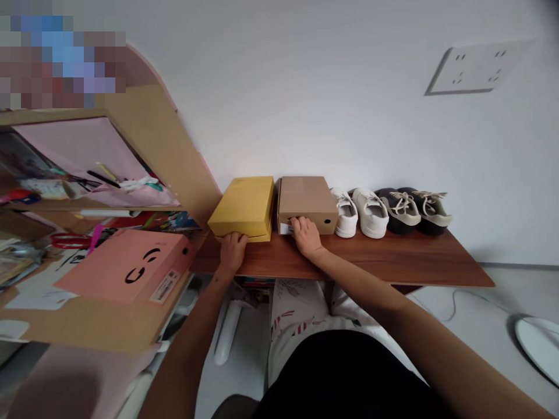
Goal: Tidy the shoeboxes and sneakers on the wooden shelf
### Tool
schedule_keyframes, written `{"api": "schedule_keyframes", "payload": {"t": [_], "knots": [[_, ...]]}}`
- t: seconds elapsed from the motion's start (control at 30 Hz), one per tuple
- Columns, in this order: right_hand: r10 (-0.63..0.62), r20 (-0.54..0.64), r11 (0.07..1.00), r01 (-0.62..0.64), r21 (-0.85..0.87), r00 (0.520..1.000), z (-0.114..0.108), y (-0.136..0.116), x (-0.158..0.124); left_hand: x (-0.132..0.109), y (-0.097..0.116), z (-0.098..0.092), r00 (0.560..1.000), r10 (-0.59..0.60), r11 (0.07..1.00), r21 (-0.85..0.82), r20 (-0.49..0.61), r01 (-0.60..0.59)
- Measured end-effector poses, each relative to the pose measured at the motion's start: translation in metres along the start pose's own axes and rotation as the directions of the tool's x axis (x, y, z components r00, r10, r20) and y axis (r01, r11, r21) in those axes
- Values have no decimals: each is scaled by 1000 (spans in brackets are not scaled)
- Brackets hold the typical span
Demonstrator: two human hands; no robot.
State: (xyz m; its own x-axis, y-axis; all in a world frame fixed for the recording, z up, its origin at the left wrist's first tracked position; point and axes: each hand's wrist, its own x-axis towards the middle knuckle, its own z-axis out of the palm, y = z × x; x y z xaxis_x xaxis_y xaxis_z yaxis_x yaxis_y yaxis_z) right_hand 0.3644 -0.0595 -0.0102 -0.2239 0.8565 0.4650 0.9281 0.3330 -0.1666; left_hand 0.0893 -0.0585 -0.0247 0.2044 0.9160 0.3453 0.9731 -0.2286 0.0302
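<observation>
A yellow shoebox (243,202) sits on a dark wooden board against the wall, its lid closed. The fingers of my left hand (233,251) are bent against its lower front edge, gripping there. To its right, across a narrow gap, stands a brown cardboard shoebox (304,196), also closed, with a label and a round hole on its front. My right hand (306,235) is curled on the front face of this box, the fingertips at its upper part. Beside that box are white sneakers (370,212) and then dark sneakers with beige laces (400,210), toes toward the wall.
The wooden board (375,262) ends at the right, above the floor. At left, a desk with shelves (161,139) holds clutter, and a pink shoebox (135,262) lies on it. A wall socket (476,68) is at upper right; a white round base (541,349) stands below.
</observation>
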Motion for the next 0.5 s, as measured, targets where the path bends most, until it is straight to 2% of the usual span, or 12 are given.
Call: {"api": "schedule_keyframes", "payload": {"t": [0.1, 0.3, 0.4, 0.5], "knots": [[-1, 33, 1000, 1, 17, 999, 10, -1, -2, 0, -5, 4, 1000, -3, 998, -58, 13, 4], [2, 67, 991, -11, 135, 998, 18, -5, -5, -4, -7, 2, 995, -52, 966, -258, -82, 29], [-36, -5, 978, 36, 204, 999, 10, -2, -17, -5, 0, -7, 987, -119, 964, -253, -109, 88], [3, -112, 967, 26, 252, 994, -10, 20, -39, -3, 20, -19, 965, -220, 948, -264, -141, 177]]}}
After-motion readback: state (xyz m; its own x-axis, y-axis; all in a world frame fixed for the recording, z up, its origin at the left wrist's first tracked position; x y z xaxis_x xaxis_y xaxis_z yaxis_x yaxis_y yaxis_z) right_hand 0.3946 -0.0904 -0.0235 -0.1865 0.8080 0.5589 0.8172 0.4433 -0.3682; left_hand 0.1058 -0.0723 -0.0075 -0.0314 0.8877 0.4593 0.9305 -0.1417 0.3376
